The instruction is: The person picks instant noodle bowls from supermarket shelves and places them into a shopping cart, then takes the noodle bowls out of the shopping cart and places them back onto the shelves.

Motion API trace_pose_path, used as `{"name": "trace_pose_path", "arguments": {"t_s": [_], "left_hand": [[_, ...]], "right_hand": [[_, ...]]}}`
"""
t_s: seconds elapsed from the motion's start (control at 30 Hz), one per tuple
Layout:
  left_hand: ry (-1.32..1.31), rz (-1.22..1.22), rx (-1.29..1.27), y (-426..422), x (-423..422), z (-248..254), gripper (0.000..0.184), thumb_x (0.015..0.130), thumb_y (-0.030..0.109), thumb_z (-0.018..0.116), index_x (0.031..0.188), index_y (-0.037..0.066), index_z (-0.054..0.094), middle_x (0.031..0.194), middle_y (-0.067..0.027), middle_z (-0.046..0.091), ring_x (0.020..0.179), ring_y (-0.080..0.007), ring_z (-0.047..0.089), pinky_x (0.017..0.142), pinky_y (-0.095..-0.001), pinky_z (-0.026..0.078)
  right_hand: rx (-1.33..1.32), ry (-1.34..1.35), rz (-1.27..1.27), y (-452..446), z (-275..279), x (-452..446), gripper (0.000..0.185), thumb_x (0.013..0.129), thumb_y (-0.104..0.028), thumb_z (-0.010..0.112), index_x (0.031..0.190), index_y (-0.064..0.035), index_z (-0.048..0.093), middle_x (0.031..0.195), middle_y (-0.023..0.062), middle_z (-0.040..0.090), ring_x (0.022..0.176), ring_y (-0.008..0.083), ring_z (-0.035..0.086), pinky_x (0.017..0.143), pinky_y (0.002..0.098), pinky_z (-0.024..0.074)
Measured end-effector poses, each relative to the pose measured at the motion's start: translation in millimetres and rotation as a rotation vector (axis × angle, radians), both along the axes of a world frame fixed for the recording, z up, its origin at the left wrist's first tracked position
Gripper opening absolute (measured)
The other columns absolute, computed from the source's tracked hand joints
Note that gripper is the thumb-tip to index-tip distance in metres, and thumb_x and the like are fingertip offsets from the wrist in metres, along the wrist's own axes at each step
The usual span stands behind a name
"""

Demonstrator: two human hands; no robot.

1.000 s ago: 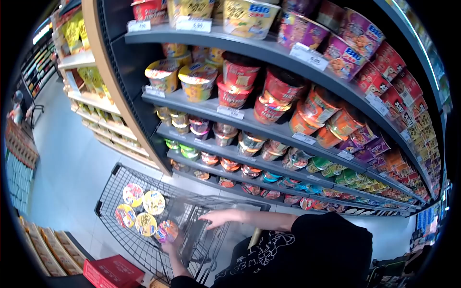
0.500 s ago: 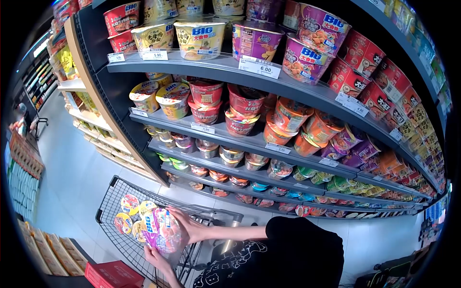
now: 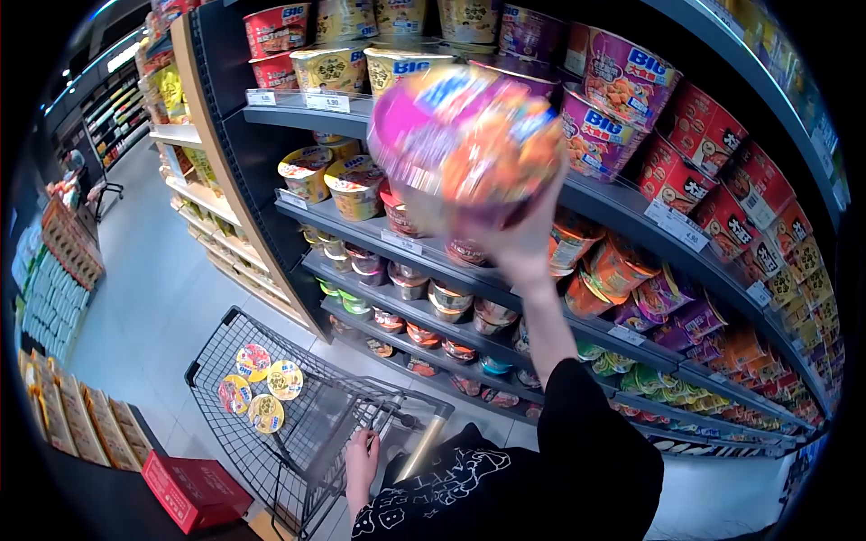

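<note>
My right hand (image 3: 528, 239) holds a large purple instant noodle bowl (image 3: 469, 144) up in front of the shelves, gripping it from below and the right. The bowl is tilted, its printed lid facing me, and blurred by motion. My left hand (image 3: 361, 464) is low beside the handle end of the shopping cart (image 3: 203, 365), fingers curled, with nothing visible in them. In the cart lie several instant noodle bowls (image 3: 267, 413) with yellow and red lids facing up. Purple noodle bowls (image 3: 600, 135) like the held one stand stacked on the upper shelf, partly behind my raised hand.
Shelves (image 3: 352, 221) of instant noodles with price tags curve along the front and right. A wooden-edged rack (image 3: 212, 135) stands left of them. A red box (image 3: 194, 491) sits at the lower left, near brown packs (image 3: 81, 415). An aisle (image 3: 144, 270) runs back at the left.
The purple noodle bowl has risen from above the cart to shelf height in my right hand. My left hand has let go of it and moved right. The noodle bowls in the cart are now uncovered.
</note>
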State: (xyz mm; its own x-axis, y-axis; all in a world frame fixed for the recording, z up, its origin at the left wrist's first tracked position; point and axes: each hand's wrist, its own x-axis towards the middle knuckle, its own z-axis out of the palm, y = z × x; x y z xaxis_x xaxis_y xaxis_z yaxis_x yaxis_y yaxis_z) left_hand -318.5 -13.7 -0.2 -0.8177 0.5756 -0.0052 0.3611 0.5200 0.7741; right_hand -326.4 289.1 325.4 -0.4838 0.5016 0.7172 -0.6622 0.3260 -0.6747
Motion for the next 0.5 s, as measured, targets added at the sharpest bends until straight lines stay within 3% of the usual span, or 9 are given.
{"name": "trace_pose_path", "arguments": {"t_s": [0.03,0.07,0.13,0.17,0.2,0.27,0.4,0.43,0.5], "left_hand": [[0.001,0.014,0.003,1.1,-0.2,0.6,0.013,0.081,0.013,0.054,0.088,0.002,0.057,0.087,-0.0167,0.058,0.082,-0.0351,0.056,0.069,-0.0397,0.044],[-0.009,0.012,0.012,1.9,-0.1,2.1,0.013,0.081,0.013,0.054,0.087,0.001,0.057,0.086,-0.0167,0.058,0.081,-0.0348,0.056,0.068,-0.0394,0.044],[-0.008,0.015,0.031,0.1,1.5,-2.9,0.014,0.082,0.013,0.053,0.087,0.001,0.057,0.085,-0.0168,0.058,0.081,-0.0342,0.057,0.068,-0.0391,0.044],[-0.015,0.032,0.028,-1.1,3.4,-0.2,0.014,0.082,0.013,0.053,0.087,0.001,0.057,0.085,-0.0168,0.058,0.081,-0.0342,0.057,0.068,-0.0391,0.044],[-0.014,0.030,0.035,0.0,3.2,3.6,0.014,0.082,0.013,0.053,0.087,0.001,0.057,0.085,-0.0168,0.058,0.080,-0.0343,0.057,0.068,-0.0393,0.044],[0.000,0.012,0.058,-0.1,3.5,4.8,0.014,0.082,0.013,0.053,0.087,0.001,0.057,0.085,-0.0166,0.058,0.080,-0.0344,0.056,0.069,-0.0397,0.044],[-0.046,0.018,0.008,0.5,5.6,13.7,0.014,0.082,0.014,0.052,0.088,0.002,0.056,0.087,-0.0168,0.057,0.081,-0.0354,0.056,0.068,-0.0401,0.044],[-0.054,0.031,0.006,2.4,3.7,13.2,0.014,0.082,0.014,0.052,0.088,0.002,0.056,0.087,-0.0168,0.057,0.081,-0.0354,0.056,0.068,-0.0401,0.044],[0.006,0.011,-0.028,0.9,5.0,6.5,0.014,0.083,0.015,0.052,0.088,0.003,0.055,0.086,-0.0168,0.057,0.080,-0.0360,0.055,0.069,-0.0408,0.044]], "right_hand": [[0.248,0.039,-0.228,28.5,15.9,-9.7,0.118,0.052,-0.009,0.082,0.136,-0.0106,0.000,0.129,0.0118,0.026,0.120,0.0235,0.031,0.100,0.0379,0.0301],[0.285,0.118,-0.308,40.1,38.4,-20.0,0.110,0.051,-0.013,0.083,0.134,-0.0077,0.012,0.127,0.0104,0.032,0.117,0.0216,0.036,0.097,0.0354,0.0356],[0.328,0.183,-0.335,66.6,73.0,-37.3,0.106,0.053,-0.013,0.083,0.131,-0.0020,0.011,0.125,0.0149,0.031,0.117,0.0226,0.034,0.099,0.0336,0.0306],[0.510,0.257,-0.554,99.9,81.9,-56.1,0.105,0.055,-0.023,0.084,0.128,0.0033,0.014,0.118,0.0155,0.038,0.108,0.0204,0.044,0.088,0.0307,0.0436],[0.449,0.199,-0.543,100.9,96.8,-58.8,0.110,0.054,-0.031,0.084,0.127,0.0071,0.012,0.118,0.0178,0.037,0.108,0.0208,0.045,0.087,0.0310,0.0447],[0.223,0.227,-0.599,116.3,119.9,-79.1,0.117,0.046,-0.036,0.084,0.129,0.0077,0.014,0.123,0.0257,0.036,0.114,0.0326,0.039,0.096,0.0373,0.0335],[0.316,-0.001,-0.991,165.6,125.6,-98.4,0.104,0.055,-0.032,0.080,0.129,0.0079,0.018,0.126,0.0267,0.031,0.116,0.0338,0.037,0.099,0.0383,0.0294],[0.333,-0.138,-0.838,196.9,116.2,-100.0,0.119,0.051,-0.045,0.081,0.126,0.0122,0.009,0.115,0.0271,0.043,0.111,0.0260,0.045,0.090,0.0290,0.0409],[0.378,-0.232,-0.999,242.9,112.1,-105.9,0.111,0.055,-0.043,0.078,0.128,0.0143,0.017,0.121,0.0270,0.043,0.116,0.0287,0.042,0.101,0.0304,0.0285]]}}
